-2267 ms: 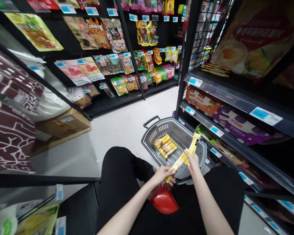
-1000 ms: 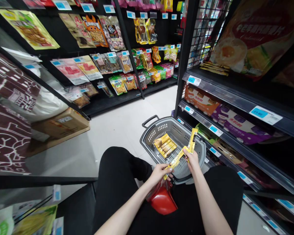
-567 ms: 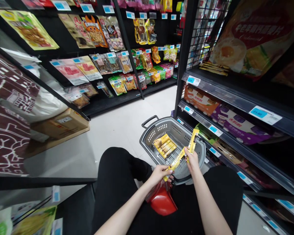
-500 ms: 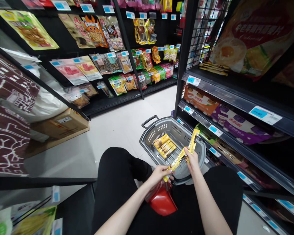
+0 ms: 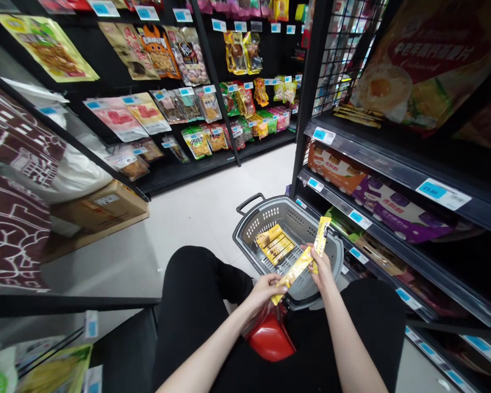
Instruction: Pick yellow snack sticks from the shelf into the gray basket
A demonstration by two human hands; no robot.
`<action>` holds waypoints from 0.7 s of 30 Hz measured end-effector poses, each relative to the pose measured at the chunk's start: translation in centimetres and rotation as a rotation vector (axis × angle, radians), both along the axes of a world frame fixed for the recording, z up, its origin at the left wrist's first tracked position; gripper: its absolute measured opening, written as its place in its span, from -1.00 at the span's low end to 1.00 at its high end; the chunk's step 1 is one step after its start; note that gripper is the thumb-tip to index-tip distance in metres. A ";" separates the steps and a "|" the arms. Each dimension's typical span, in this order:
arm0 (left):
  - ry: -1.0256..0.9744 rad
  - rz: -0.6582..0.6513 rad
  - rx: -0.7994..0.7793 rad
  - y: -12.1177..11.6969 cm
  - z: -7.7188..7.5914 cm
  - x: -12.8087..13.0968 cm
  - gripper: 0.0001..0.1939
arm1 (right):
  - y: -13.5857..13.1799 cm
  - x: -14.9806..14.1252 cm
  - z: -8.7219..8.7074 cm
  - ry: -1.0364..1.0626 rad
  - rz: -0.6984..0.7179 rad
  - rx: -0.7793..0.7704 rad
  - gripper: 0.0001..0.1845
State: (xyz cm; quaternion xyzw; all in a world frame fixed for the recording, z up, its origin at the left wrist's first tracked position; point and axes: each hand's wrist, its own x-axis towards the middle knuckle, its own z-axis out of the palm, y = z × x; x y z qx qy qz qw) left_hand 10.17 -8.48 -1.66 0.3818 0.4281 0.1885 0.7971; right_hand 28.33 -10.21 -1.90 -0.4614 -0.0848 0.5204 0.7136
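My left hand is closed on the lower end of a long yellow stick sachet, which slants up to the right. The fingers of my right hand pinch a second yellow stick sachet that stands more upright. The first sachet's upper end meets the right-hand fingers. Both hands are over the near right part of a grey shopping basket. Several yellow stick sachets lie side by side on the basket's floor. A red bag with a clear part sits below my left wrist, between my legs.
Shelves with boxed goods and price tags rise close on the right. Snack packets hang on a black rack ahead. At left are a cardboard box and a brown-and-white bag. Pale floor lies between.
The slanted sachet has turned its paler, flatter side up. The upright sachet has shifted slightly left and down with my right hand, whose grip has changed a little. The basket stays put.
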 end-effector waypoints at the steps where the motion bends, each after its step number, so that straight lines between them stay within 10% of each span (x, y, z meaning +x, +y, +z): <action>1: 0.022 0.007 0.026 0.0 0.1 0.0 -0.54 | 0.0 -0.1 0.1 -0.009 -0.003 -0.013 -0.53; 21: 0.043 -0.158 0.036 -0.5 0.9 0.1 -0.51 | 0.4 -0.1 -1.2 -0.062 -0.075 -0.111 -0.51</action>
